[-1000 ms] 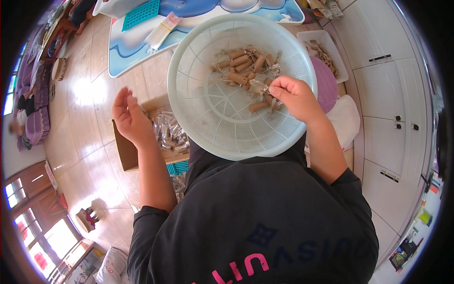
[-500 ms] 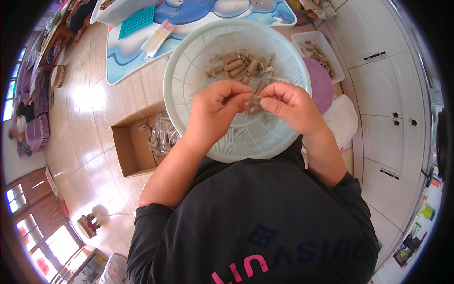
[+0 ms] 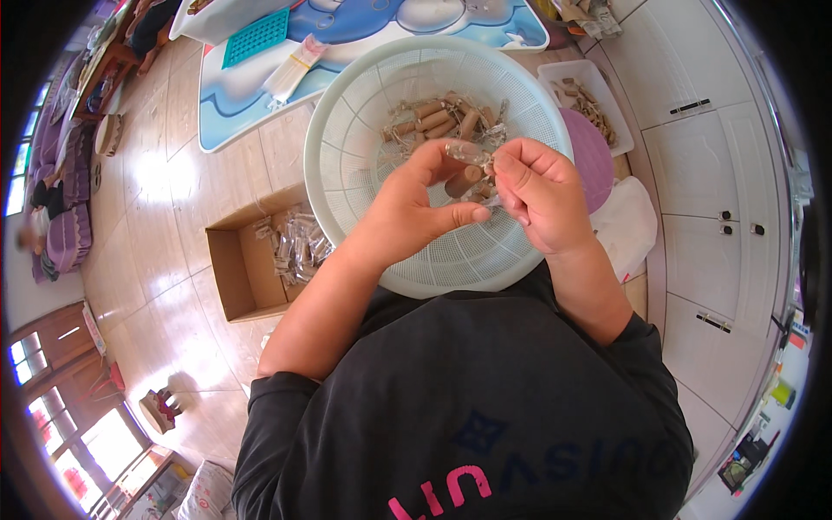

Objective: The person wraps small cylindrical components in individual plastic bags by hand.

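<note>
Over a large pale green mesh basket on my lap, my right hand pinches a small clear plastic packet between thumb and forefinger. My left hand is open beside it, its thumb stretched away from the forefinger. The left fingertips sit close to the packet's free end; whether they touch it cannot be made out. Brown cylindrical pieces with thin cords lie in a heap in the basket beyond my hands. One brown cylinder shows between my hands, partly hidden.
Left of the basket, a cardboard box contains several clear wrapped packets. A blue-and-white table beyond bears a teal grid tray and a stack of clear bags. At the right stand a white bin of brown pieces and white cabinets.
Both hands were pinching together over the basket. Now the left thumb and forefinger have spread apart, and the right hand has turned, holding the clear packet higher.
</note>
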`<state>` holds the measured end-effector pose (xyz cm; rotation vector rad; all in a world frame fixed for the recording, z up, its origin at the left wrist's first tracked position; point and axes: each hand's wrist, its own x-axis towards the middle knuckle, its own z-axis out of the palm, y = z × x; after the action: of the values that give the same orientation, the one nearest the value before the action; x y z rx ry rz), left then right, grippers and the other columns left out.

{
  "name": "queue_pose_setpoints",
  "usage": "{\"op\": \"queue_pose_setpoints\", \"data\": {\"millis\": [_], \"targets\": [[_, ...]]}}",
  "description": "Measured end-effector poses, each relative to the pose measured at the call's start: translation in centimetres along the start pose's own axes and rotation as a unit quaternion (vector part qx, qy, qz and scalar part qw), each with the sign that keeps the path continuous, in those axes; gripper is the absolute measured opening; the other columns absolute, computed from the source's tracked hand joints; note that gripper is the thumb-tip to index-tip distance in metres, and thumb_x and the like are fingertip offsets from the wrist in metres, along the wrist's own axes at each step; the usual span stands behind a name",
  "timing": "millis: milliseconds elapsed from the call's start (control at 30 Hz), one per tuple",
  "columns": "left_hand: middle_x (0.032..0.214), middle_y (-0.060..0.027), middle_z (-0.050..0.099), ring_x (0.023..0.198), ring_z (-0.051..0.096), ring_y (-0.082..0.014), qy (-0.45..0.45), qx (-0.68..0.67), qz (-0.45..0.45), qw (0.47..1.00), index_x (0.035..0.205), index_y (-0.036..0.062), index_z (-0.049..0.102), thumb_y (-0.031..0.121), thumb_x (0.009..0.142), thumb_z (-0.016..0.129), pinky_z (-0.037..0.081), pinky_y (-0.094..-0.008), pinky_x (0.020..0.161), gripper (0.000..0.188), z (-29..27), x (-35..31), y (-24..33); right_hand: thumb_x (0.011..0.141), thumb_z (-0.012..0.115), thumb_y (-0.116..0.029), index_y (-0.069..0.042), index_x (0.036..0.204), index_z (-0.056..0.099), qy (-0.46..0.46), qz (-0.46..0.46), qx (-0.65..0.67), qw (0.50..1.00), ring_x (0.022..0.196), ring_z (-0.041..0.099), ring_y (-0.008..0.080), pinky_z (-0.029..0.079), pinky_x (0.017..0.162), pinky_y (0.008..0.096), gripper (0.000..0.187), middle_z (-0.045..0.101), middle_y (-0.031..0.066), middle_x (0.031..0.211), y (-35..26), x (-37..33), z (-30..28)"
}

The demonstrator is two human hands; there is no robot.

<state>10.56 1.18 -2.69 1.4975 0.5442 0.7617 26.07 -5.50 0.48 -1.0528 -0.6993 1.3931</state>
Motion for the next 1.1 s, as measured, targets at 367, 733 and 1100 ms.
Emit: {"op": "queue_pose_setpoints", "data": {"millis": [367,733,1100], "targets": [[0.085,-0.0018,0.056,0.079,0.053,-0.0082,-0.015,-0.024,-0.120,0.992,0.103,0.0010,0.053,0.005,0.076,0.066,0.044,-0.0210,0.071,0.030,-1.3,-0.6,0.4,0.085,0.058,-0.015,-0.002,0.079,0.057,0.143,-0.166,-0.250,0.943,0.051,0.046,0.0044,0.036,0.045,0.0191,0.015,0.052,-0.0023,0.061,0.9,0.6,-1.6],[0.087,-0.0037,0.060,0.080,0.056,-0.0087,0.049,-0.018,-0.057,0.997,0.096,-0.0012,0.057,0.003,0.077,0.065,0.045,-0.0209,0.071,0.021,-0.5,-1.1,1.2,0.074,0.066,-0.007,-0.003,0.074,0.057,-0.054,-0.201,-0.470,0.857,0.054,0.052,0.0134,0.040,0.050,0.0256,0.009,0.056,0.0058,0.063,0.0,-0.7,-0.9],[0.094,-0.0058,0.060,0.085,0.056,-0.0096,0.035,-0.175,-0.105,0.978,0.106,-0.0019,0.053,0.005,0.081,0.062,0.047,-0.0223,0.073,0.028,-0.3,-1.1,2.4,0.079,0.061,0.000,-0.001,0.102,0.052,-0.009,-0.124,-0.206,0.971,0.066,0.050,0.0037,0.041,0.059,0.0178,0.025,0.056,0.0002,0.077,2.0,-0.8,-0.8]]}}
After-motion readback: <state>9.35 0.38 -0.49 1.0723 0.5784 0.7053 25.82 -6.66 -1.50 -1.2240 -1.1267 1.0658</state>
